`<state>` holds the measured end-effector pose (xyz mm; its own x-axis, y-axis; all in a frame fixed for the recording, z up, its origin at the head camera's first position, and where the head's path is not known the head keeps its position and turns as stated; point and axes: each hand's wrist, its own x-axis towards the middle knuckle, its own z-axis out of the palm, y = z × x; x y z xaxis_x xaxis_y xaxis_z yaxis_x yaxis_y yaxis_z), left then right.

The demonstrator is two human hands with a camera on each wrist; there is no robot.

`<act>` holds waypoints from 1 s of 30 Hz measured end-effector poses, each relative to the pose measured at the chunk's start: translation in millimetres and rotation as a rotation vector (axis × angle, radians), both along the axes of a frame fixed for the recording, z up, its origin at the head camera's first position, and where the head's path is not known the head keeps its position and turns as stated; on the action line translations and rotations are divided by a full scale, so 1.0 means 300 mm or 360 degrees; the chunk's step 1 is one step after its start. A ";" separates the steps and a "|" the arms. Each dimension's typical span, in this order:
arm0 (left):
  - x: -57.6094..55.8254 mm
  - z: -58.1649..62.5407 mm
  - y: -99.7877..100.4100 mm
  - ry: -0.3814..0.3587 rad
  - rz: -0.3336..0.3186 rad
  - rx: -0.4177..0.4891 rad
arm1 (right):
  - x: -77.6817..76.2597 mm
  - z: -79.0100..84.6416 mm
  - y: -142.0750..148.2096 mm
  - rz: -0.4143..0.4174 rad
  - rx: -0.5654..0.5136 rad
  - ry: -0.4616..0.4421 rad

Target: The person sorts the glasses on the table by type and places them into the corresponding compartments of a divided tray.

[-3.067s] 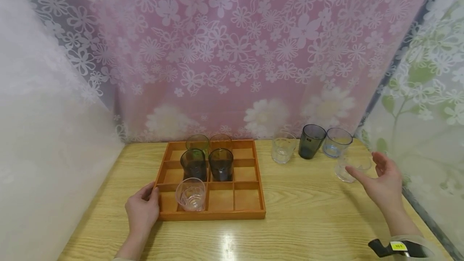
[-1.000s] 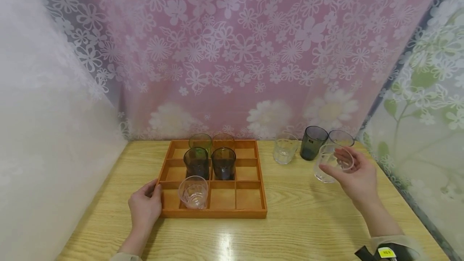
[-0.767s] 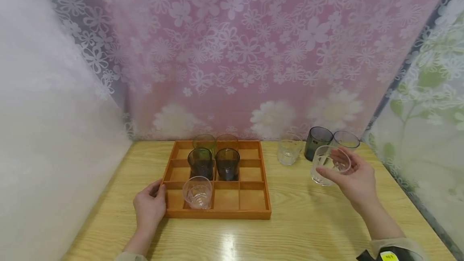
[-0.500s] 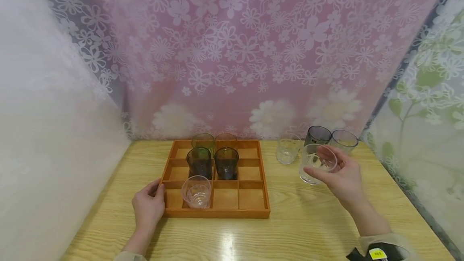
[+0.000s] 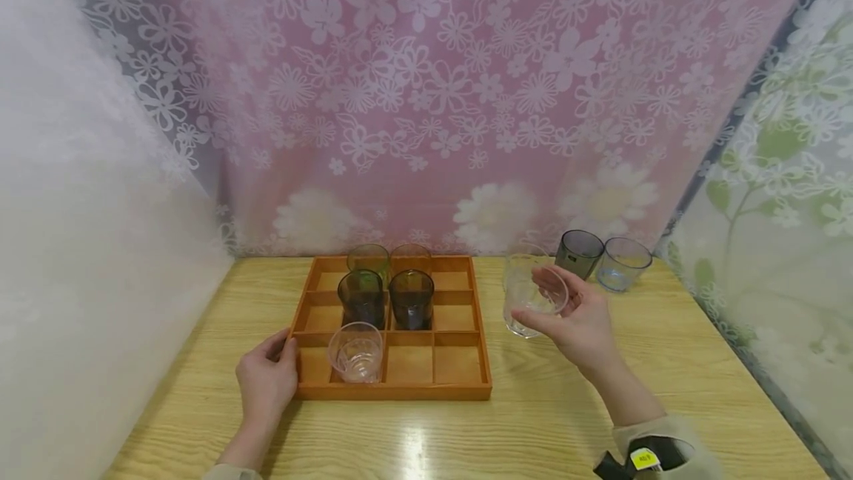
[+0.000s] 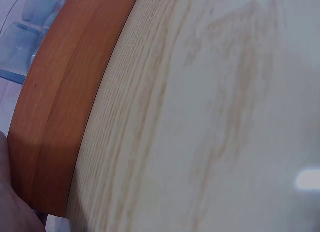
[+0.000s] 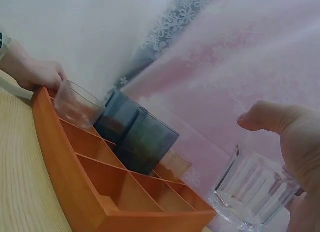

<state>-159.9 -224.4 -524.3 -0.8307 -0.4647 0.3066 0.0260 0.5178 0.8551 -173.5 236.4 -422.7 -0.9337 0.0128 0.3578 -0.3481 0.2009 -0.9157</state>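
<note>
My right hand (image 5: 573,321) holds a clear glass (image 5: 523,311) upright between thumb and fingers, right of the wooden divided tray (image 5: 393,392). In the right wrist view this glass (image 7: 250,194) is beside the tray's near corner. My left hand (image 5: 266,376) grips the tray's left wall near the front corner. One clear pinkish glass (image 5: 356,354) stands in the tray's front row. Two dark glasses (image 5: 411,302) are in the middle row. Behind them, a green glass (image 5: 369,258) and an amber glass (image 5: 411,254) are partly hidden.
Another clear glass (image 5: 525,250) stands on the wood-grain table (image 5: 546,406), mostly hidden behind the held one. To its right are a dark grey glass (image 5: 580,252) and a blue-tinted glass (image 5: 623,265). A pink floral curtain (image 5: 426,132) hangs behind the table.
My right hand has taken hold of the clear glass at the far right and carried it left, towards the tray. The left hand keeps its grip on the tray.
</note>
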 end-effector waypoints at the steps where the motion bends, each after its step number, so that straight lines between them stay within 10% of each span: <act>1: 0.001 0.001 0.001 0.0006 -0.0003 0.0002 | -0.002 -0.002 -0.011 0.0015 -0.0009 0.0000; 30: -0.002 -0.002 -0.005 0.0062 -0.0007 -0.0018 | 0.016 -0.075 -0.383 0.0436 -0.0094 -0.0126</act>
